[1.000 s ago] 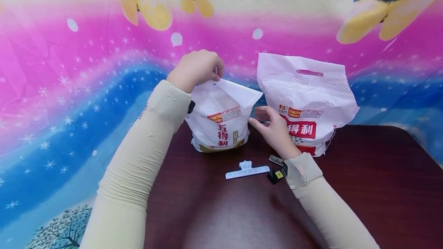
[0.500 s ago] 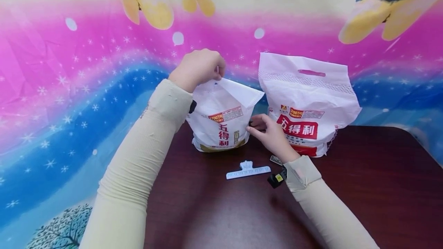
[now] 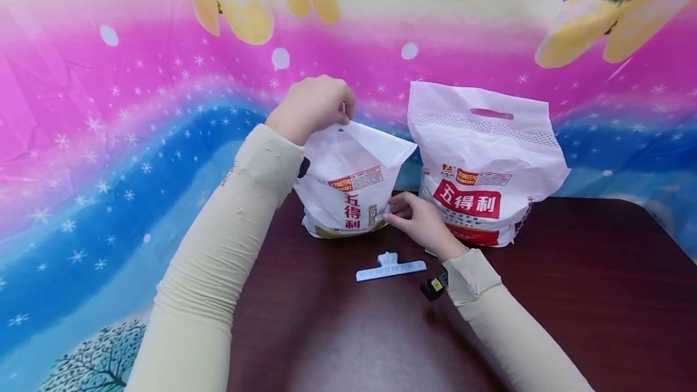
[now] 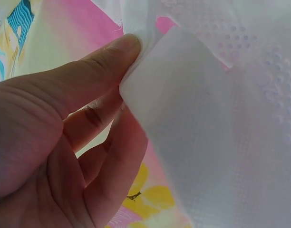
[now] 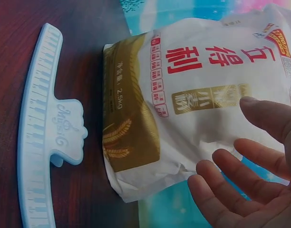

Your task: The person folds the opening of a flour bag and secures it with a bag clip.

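A white flour bag (image 3: 348,183) with red lettering and a gold base stands on the table. At its top edge my left hand (image 3: 318,104) pinches the white material between thumb and fingers; the left wrist view shows the thumb (image 4: 121,47) pressed on a fold. My right hand (image 3: 422,222) is at the bag's lower right side, thumb and fingers spread apart and loosely bent. In the right wrist view its thumb (image 5: 269,111) overlaps the bag's front; whether it touches I cannot tell. A pale blue sealing clip (image 3: 390,267) with piano-key markings lies in front of the bag.
A second white flour bag (image 3: 474,156), with a slot handle and a red label, stands upright just to the right. Both bags are on a dark wooden table (image 3: 577,295). Behind hangs a colourful printed cloth (image 3: 179,107).
My right hand has moved left and down along the left bag's right side, uncovering more of the second bag's label. My left hand keeps its pinch and has barely moved.
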The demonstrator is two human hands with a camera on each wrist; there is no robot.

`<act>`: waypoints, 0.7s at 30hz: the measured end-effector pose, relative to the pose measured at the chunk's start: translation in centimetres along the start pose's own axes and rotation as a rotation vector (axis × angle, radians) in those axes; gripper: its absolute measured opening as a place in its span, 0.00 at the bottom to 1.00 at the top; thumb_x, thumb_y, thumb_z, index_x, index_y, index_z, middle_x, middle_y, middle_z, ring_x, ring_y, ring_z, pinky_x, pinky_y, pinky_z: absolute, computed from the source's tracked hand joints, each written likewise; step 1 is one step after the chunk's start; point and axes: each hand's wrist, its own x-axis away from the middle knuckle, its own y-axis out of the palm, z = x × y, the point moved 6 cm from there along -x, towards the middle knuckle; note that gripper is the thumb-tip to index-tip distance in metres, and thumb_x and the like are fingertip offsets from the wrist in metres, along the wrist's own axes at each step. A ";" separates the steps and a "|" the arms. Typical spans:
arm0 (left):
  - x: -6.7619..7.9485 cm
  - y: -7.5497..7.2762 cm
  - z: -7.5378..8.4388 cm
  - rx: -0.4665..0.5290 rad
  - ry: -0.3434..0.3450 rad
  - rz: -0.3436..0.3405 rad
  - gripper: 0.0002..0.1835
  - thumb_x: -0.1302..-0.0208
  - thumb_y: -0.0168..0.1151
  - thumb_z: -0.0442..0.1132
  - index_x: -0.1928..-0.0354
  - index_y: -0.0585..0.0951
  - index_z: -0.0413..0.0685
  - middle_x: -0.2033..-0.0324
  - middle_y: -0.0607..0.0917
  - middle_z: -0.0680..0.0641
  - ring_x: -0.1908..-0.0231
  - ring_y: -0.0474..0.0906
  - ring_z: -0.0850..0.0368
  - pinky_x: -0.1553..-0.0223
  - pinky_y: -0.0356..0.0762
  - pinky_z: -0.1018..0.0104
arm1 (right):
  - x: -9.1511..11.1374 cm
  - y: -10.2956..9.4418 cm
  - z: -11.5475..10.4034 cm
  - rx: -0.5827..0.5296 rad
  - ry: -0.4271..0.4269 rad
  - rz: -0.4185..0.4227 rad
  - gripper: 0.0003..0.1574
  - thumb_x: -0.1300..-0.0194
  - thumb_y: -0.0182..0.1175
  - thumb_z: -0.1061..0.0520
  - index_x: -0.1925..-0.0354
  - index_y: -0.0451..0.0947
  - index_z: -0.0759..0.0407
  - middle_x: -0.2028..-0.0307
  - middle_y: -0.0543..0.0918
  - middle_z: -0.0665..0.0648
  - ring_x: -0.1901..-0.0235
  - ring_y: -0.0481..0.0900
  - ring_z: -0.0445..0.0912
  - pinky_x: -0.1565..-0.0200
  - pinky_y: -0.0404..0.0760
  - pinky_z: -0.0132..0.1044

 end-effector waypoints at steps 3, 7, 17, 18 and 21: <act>0.0 0.0 0.0 0.001 -0.001 0.001 0.06 0.31 0.66 0.38 0.55 0.87 0.51 0.53 0.84 0.48 0.53 0.76 0.51 0.50 0.78 0.53 | 0.1 0.5 0.2 0.017 -0.004 -0.027 0.23 0.32 0.68 0.50 0.44 0.78 0.59 0.50 0.85 0.60 0.53 0.84 0.53 0.49 0.84 0.48; 0.0 -0.1 0.1 0.006 -0.001 0.000 0.06 0.31 0.66 0.37 0.55 0.87 0.51 0.54 0.84 0.48 0.53 0.76 0.51 0.50 0.78 0.53 | 0.3 1.1 0.4 0.034 -0.004 -0.076 0.22 0.33 0.69 0.50 0.45 0.80 0.58 0.51 0.85 0.59 0.53 0.83 0.52 0.50 0.84 0.47; 0.0 0.0 0.1 0.008 -0.003 -0.004 0.06 0.31 0.67 0.38 0.55 0.87 0.52 0.54 0.84 0.49 0.53 0.76 0.51 0.51 0.77 0.54 | 0.4 3.2 1.3 0.100 0.024 -0.234 0.21 0.36 0.71 0.53 0.47 0.82 0.58 0.55 0.85 0.57 0.57 0.82 0.48 0.54 0.85 0.44; 0.0 0.0 0.1 0.007 -0.005 -0.005 0.06 0.31 0.67 0.38 0.54 0.87 0.52 0.54 0.84 0.49 0.53 0.75 0.51 0.51 0.77 0.55 | 0.4 3.4 1.3 0.110 0.031 -0.248 0.21 0.36 0.71 0.53 0.47 0.82 0.58 0.55 0.85 0.57 0.58 0.82 0.47 0.54 0.85 0.43; -0.1 0.0 0.0 0.008 -0.007 -0.008 0.07 0.31 0.67 0.38 0.54 0.87 0.52 0.53 0.84 0.49 0.53 0.75 0.51 0.51 0.77 0.55 | 0.5 3.8 1.5 0.134 0.042 -0.279 0.21 0.36 0.72 0.55 0.46 0.81 0.60 0.55 0.85 0.57 0.58 0.82 0.47 0.53 0.84 0.44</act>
